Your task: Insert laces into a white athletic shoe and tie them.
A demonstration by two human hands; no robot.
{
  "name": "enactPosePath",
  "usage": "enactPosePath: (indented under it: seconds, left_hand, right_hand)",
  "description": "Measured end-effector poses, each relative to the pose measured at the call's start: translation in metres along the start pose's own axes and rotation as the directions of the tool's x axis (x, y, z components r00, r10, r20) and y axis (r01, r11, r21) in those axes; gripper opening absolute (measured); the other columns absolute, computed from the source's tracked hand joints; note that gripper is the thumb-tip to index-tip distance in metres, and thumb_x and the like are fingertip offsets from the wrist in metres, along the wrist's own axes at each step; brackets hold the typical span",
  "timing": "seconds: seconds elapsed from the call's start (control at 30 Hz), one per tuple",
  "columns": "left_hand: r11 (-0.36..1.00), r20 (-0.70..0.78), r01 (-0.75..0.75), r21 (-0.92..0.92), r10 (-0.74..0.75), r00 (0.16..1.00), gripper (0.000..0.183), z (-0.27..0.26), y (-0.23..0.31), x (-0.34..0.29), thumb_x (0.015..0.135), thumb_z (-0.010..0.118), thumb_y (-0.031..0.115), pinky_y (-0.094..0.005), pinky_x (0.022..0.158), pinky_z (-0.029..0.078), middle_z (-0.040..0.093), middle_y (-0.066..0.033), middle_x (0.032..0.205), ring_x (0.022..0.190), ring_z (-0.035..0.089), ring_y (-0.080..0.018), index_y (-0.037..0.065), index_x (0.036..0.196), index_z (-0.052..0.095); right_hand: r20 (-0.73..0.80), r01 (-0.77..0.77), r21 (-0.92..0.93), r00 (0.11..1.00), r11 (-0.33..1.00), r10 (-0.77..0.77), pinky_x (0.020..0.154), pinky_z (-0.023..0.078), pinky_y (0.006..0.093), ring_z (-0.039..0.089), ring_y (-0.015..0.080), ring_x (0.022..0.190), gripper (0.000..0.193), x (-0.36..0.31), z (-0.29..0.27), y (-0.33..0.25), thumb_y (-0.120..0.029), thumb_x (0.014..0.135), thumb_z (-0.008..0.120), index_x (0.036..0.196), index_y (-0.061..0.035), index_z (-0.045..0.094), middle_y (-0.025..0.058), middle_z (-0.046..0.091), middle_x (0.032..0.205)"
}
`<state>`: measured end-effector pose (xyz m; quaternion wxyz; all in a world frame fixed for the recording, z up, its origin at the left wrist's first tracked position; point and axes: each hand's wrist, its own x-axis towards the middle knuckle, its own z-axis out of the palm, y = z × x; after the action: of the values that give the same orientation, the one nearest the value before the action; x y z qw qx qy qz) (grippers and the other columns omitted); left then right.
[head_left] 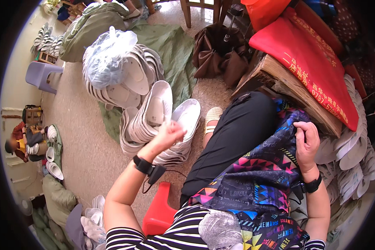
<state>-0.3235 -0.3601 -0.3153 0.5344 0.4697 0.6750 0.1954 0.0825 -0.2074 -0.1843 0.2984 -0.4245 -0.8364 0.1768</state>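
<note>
A cluttered room has a speckled floor (85, 160). On it, at the near edge of a green sheet (162, 37), stand nested stacks of white shoes (156, 110). The left hand (171, 134), fingers bent inward, is at these stacks; whether it grips anything cannot be told. The right hand (307, 143), also curled, is beside a patterned apron (254, 171), near the wooden table's (275, 76) near corner, its hold unclear. Red cloth (304, 62) covers the table; beyond the stacks, clear plastic (108, 56) tops a larger shoe pile (136, 77).
</note>
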Motion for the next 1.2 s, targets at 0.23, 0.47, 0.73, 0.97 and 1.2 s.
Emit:
enactPosePath:
  seconds: [0.23, 0.47, 0.73, 0.97, 1.2]
  left_hand:
    - [0.741, -0.215, -0.283, -0.609, 0.189, 0.958, 0.027, -0.045, 0.057, -0.003, 0.102, 0.051, 0.022, -0.0294, 0.095, 0.046, 0.068, -0.0068, 0.107, 0.1, 0.062, -0.014, 0.0, 0.108, 0.066]
    - [0.684, -0.297, -0.384, -0.62, 0.249, 0.922, 0.026, -0.054, 0.077, 0.006, 0.103, 0.051, 0.023, -0.0303, 0.092, 0.047, 0.067, -0.0066, 0.105, 0.099, 0.063, -0.0143, 0.001, 0.109, 0.064]
    - [0.745, -0.333, -0.479, -0.465, 0.354, 0.874, 0.031, -0.056, 0.111, 0.015, 0.102, 0.053, 0.028, -0.0291, 0.095, 0.046, 0.065, -0.0056, 0.112, 0.103, 0.06, -0.0129, 0.003, 0.119, 0.063]
    - [0.888, -0.576, -0.357, 0.289, 0.459, 0.676, 0.033, -0.051, 0.022, 0.058, 0.091, 0.069, 0.022, -0.0293, 0.088, 0.049, 0.065, -0.0072, 0.108, 0.101, 0.058, -0.0169, 0.007, 0.12, 0.063]
    - [0.505, 0.039, -0.204, 0.839, 0.318, 0.947, 0.019, 0.007, -0.078, 0.046, 0.078, 0.057, 0.006, -0.0416, 0.086, 0.047, 0.065, -0.0051, 0.092, 0.105, 0.056, -0.028, 0.013, 0.09, 0.07]
  right_hand:
    - [-0.012, 0.008, -0.01, 1.0, 1.0, -0.009, 0.07, 0.044, 0.0318, 0.054, 0.0227, 0.074, 0.014, 0.0, 0.001, -0.002, 0.005, 0.088, 0.057, 0.096, -0.0031, 0.064, 0.0081, 0.057, 0.08]
    - [-0.011, 0.028, -0.031, 1.0, 0.999, -0.029, 0.071, 0.044, 0.0324, 0.054, 0.0231, 0.074, 0.013, 0.0, 0.001, -0.003, 0.004, 0.088, 0.057, 0.096, -0.0037, 0.064, 0.008, 0.057, 0.08]
    - [-0.017, 0.052, -0.043, 0.998, 0.998, -0.052, 0.071, 0.044, 0.0334, 0.055, 0.0244, 0.074, 0.014, 0.001, 0.002, -0.002, 0.004, 0.087, 0.058, 0.096, -0.0039, 0.064, 0.0082, 0.058, 0.08]
    - [-0.02, 0.059, -0.042, 0.998, 0.997, -0.06, 0.07, 0.044, 0.034, 0.055, 0.0245, 0.072, 0.015, 0.002, 0.002, -0.005, 0.005, 0.085, 0.059, 0.095, -0.0044, 0.065, 0.0083, 0.058, 0.079]
    - [-0.025, 0.075, -0.064, 0.997, 0.995, -0.077, 0.07, 0.044, 0.0347, 0.055, 0.0255, 0.072, 0.015, 0.002, 0.003, -0.001, 0.005, 0.084, 0.06, 0.095, -0.0046, 0.065, 0.0085, 0.058, 0.079]
